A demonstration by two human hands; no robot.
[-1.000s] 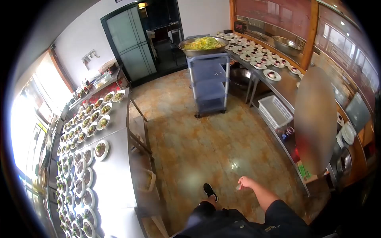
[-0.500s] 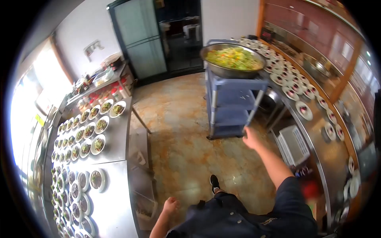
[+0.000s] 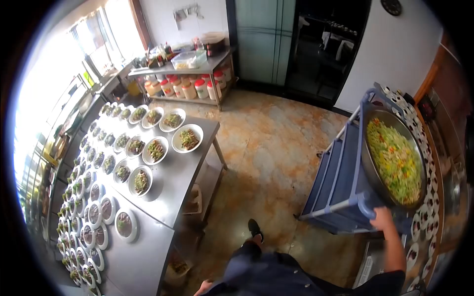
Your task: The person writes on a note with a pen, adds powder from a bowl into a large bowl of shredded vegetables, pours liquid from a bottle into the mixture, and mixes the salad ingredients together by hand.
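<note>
My right hand is closed on the near top edge of a blue utility cart, its fingers curled at the corner. On the cart's top sits a wide metal bowl heaped with shredded green and yellow vegetables. My left hand hangs low at the bottom edge of the view, mostly cut off, and its fingers cannot be made out. It is nearest to the steel table, which carries many white bowls of food, such as one at its corner.
A back shelf holds jars with red lids and a clear plastic tub. Small plates line the right counter. A glass sliding door stands behind the tiled floor. A white crate lies under the counter.
My view has turned left and moved closer to the cart. My right hand has gone from beside the cart to its top edge. My left hand has dropped almost out of view.
</note>
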